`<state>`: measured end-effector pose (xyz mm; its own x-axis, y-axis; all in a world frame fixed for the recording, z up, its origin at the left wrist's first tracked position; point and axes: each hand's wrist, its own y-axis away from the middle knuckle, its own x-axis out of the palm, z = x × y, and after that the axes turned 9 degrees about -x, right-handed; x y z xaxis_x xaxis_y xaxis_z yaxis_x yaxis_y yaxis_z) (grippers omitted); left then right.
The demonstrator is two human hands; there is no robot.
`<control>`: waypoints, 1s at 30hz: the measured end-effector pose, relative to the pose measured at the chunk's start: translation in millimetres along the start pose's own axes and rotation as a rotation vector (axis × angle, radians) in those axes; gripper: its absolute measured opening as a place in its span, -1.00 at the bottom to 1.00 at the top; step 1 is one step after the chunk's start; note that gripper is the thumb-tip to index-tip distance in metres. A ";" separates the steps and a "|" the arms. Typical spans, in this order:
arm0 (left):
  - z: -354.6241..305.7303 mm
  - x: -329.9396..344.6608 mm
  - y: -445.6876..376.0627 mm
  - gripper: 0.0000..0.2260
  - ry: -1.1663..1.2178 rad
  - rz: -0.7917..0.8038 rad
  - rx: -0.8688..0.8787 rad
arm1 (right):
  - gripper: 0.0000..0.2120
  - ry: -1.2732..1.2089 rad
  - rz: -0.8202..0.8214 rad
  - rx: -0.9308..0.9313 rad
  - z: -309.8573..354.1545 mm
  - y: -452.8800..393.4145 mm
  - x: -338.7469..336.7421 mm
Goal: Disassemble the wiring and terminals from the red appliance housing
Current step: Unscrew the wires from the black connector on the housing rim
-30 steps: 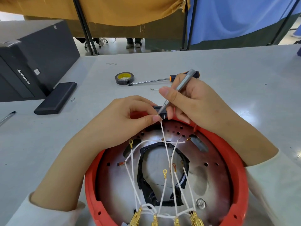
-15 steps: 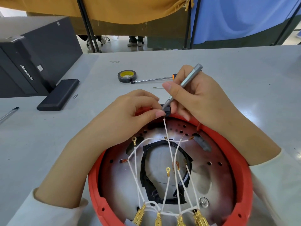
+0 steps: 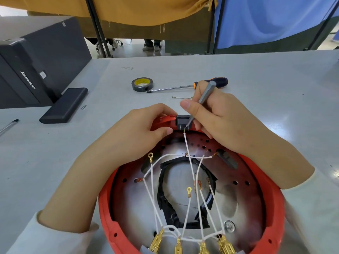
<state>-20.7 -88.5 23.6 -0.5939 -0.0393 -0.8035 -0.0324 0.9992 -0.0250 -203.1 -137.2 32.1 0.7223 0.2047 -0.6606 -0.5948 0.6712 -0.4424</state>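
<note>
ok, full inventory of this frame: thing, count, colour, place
housing: 1, red, near centre of table
connector block: 1, black, housing's far rim
wires: several, white, across housing interior
spade terminals: 4, brass, housing's near edge
tape roll: 1, black and yellow, mid table
screwdriver: 1, orange and black handle, right of tape
loose wire: 1, near screwdriver
flat case: 1, black, left
computer tower: 1, black, far left
table: 1, grey
left hand: holds housing rim
right hand: holds grey driver, tip at block
</note>
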 end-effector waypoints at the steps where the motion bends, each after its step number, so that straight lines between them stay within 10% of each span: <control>1: 0.1 0.1 -0.1 -0.78 0.000 -0.002 0.004 | -0.72 0.005 0.002 0.001 0.4 0.0 0.1; 30: 1.2 1.0 -2.4 -0.78 0.020 0.000 0.030 | -0.73 -0.173 -0.011 0.081 -11.0 -10.3 2.4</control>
<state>-20.2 -90.9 22.2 -0.6097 -0.0389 -0.7916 -0.0085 0.9991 -0.0425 -199.1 -151.4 28.4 0.7828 0.3118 -0.5384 -0.5610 0.7280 -0.3941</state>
